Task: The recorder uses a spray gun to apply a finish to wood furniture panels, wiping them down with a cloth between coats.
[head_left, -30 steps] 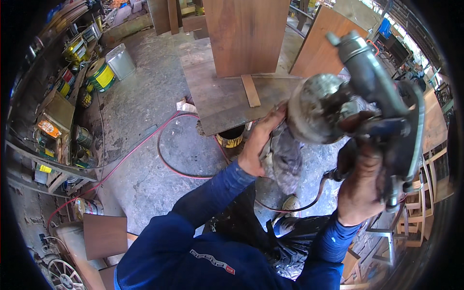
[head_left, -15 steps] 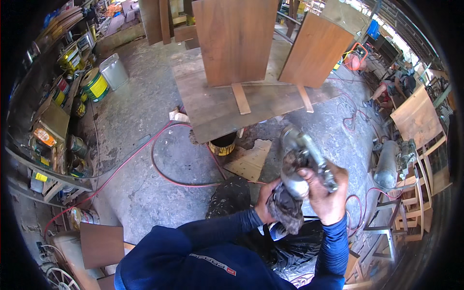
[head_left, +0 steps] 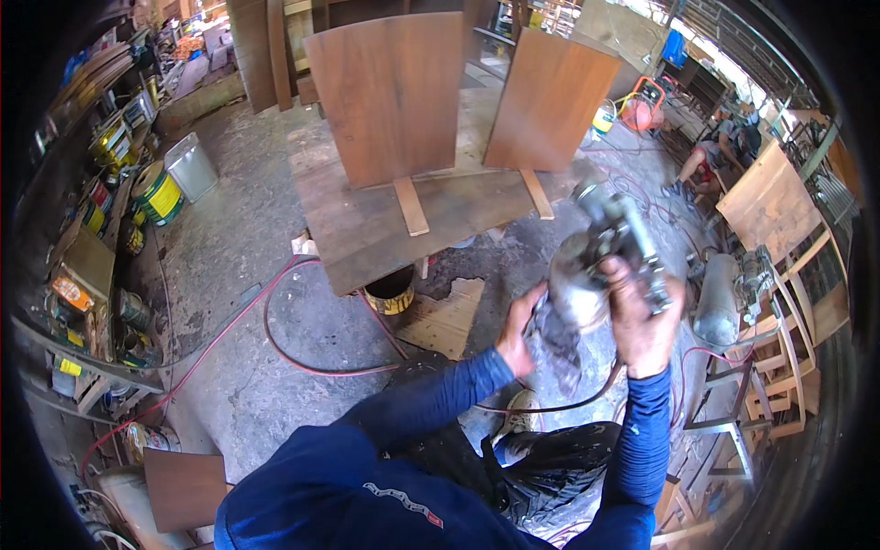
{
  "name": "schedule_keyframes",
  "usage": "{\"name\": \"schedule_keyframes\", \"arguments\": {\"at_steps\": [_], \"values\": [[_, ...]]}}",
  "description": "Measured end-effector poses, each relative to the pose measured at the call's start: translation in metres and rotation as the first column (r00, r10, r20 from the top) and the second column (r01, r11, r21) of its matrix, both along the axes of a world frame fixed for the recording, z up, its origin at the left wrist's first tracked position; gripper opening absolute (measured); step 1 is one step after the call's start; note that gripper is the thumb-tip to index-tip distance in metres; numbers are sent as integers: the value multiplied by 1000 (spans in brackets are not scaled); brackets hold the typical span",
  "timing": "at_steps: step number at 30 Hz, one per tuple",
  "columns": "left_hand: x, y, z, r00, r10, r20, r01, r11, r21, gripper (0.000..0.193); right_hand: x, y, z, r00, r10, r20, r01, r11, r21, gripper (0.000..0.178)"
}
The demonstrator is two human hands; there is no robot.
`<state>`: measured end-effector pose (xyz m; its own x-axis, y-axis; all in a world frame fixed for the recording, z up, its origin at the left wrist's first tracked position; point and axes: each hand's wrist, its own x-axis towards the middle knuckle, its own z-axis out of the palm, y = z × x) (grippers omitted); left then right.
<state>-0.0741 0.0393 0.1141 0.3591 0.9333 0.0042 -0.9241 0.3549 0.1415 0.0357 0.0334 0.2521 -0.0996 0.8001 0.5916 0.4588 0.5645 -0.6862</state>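
My right hand (head_left: pixel 646 321) is closed round a metal spray gun (head_left: pixel 625 227), held up in front of me and tilted. Its pale cup (head_left: pixel 577 284) hangs on the left side and is smeared by motion. My left hand (head_left: pixel 519 332) grips a dirty grey rag (head_left: pixel 557 344) against the cup's lower side. The rag's loose end dangles below, and part of the left fingers is hidden behind it. A dark hose (head_left: pixel 587 403) curves under the gun toward my right wrist.
Two brown wood panels (head_left: pixel 390 101) stand on a low board table (head_left: pixel 348 229). Beneath its edge are a yellow bucket (head_left: pixel 392 295) and cardboard (head_left: pixel 445 321). A red hose (head_left: pixel 220 339) crosses the floor. Paint cans (head_left: pixel 158 197) line the left; wooden chair frames (head_left: pixel 779 367) and a person (head_left: pixel 720 151) are at right.
Both hands, with the spray gun and rag, have moved up and slightly right. The gun's cup is lifted and more of the rag hangs free. The view has swung a little to the right.
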Motion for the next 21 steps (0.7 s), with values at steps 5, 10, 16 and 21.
{"name": "schedule_keyframes", "arguments": {"at_steps": [5, 10, 16, 21], "values": [[31, 3, -15, 987, -156, 23, 157, 986, -57, 47, 20, 18, -16, 986, -123, 109, 128, 991, -36, 36], [29, 90, 56, 986, 0, -168, 28, 986, 164, 37, 33, 44, 42, 971, -83, -224, 126, 975, 184, 29], [34, 109, 52, 988, -68, -138, 76, 996, 56, 44, 40, 70, 40, 994, -91, -56, 101, 972, 214, 29], [59, 57, -30, 985, -175, -5, 172, 973, -152, 44, 43, 58, -23, 967, -108, 230, 103, 994, 32, 43]]}}
